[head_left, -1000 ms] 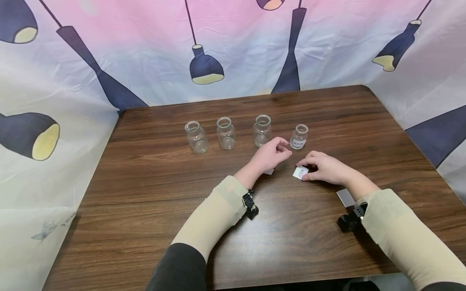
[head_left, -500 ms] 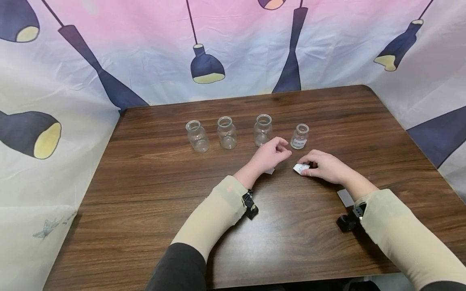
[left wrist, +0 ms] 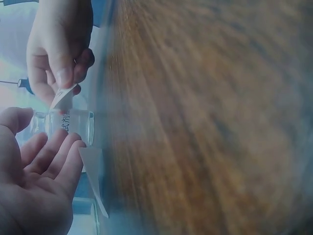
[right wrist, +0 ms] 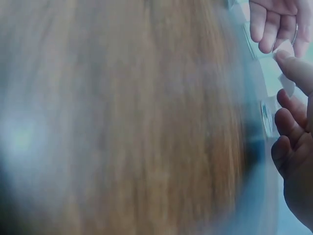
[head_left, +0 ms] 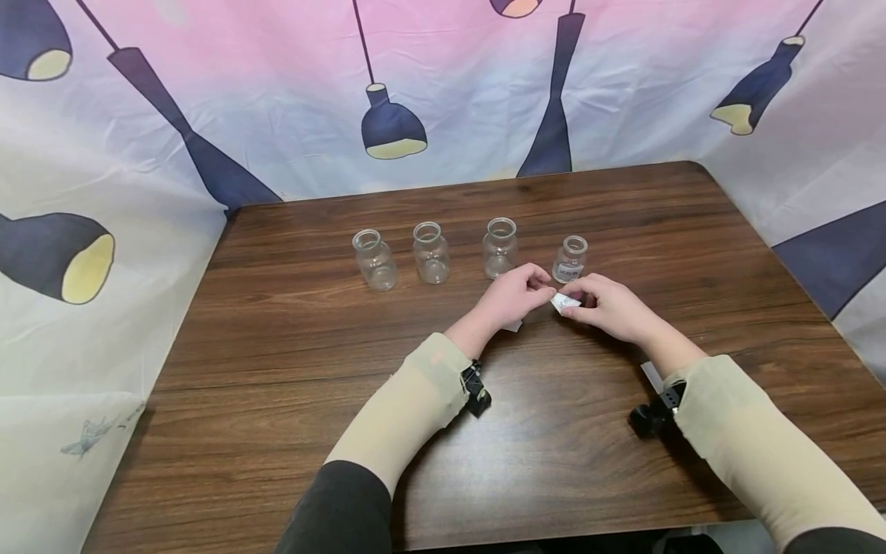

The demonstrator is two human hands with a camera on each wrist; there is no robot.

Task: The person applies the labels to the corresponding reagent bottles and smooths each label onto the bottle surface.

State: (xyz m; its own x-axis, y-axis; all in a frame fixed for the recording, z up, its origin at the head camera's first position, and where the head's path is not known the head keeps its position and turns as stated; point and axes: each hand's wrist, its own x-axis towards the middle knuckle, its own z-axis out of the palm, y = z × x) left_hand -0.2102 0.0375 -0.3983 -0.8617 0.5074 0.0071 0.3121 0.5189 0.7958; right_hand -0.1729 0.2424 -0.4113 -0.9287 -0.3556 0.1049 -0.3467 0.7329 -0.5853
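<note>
My right hand (head_left: 612, 308) pinches a small white label (head_left: 566, 303) with printing on it between thumb and fingers. The label is tilted off the table, its left corner close to the fingertips of my left hand (head_left: 508, 296). In the left wrist view, the fingers of the left hand (left wrist: 41, 171) are relaxed and grip nothing; I cannot tell whether they touch the label. Just behind both hands stands a small glass jar (head_left: 569, 258) with a printed label on its front. A white slip of paper (head_left: 513, 326) shows partly from under the left hand.
Three larger clear glass jars, the left one (head_left: 375, 261), the middle one (head_left: 431, 254) and the right one (head_left: 500, 246), stand in a row left of the small jar. Another pale slip (head_left: 651, 375) lies beside my right wrist on the brown wooden table (head_left: 277, 346).
My right hand has moved left and slightly away from me with the label, up to the left hand's fingertips. The label has tilted. The left hand has hardly moved.
</note>
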